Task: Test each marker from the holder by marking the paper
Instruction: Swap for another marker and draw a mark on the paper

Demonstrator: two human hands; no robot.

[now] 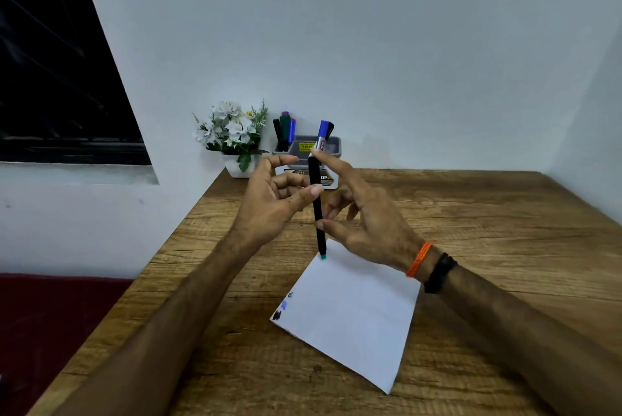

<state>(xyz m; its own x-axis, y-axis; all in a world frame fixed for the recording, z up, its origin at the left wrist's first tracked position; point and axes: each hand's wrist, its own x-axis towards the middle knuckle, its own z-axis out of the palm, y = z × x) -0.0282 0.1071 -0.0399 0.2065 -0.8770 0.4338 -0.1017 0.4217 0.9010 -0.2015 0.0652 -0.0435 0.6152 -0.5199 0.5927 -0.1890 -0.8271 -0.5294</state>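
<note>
A black marker [316, 203] with a green tip stands nearly upright above the far corner of the white paper [350, 314], tip down. My left hand [269, 200] pinches its upper barrel between thumb and fingers. My right hand [367, 213] touches it too, with the index fingertip at its top end and the thumb on its lower barrel. The paper carries small black and blue marks near its left edge. The grey marker holder [331, 146] stands at the back of the table, with several markers in its left compartment and a blue one [322, 133] leaning on the right.
A white pot of white artificial flowers [235, 139] stands left of the holder, against the wall. The wooden table [488, 224] runs right to a side wall. A dark window is at the upper left and a dark red surface lies below the table's left edge.
</note>
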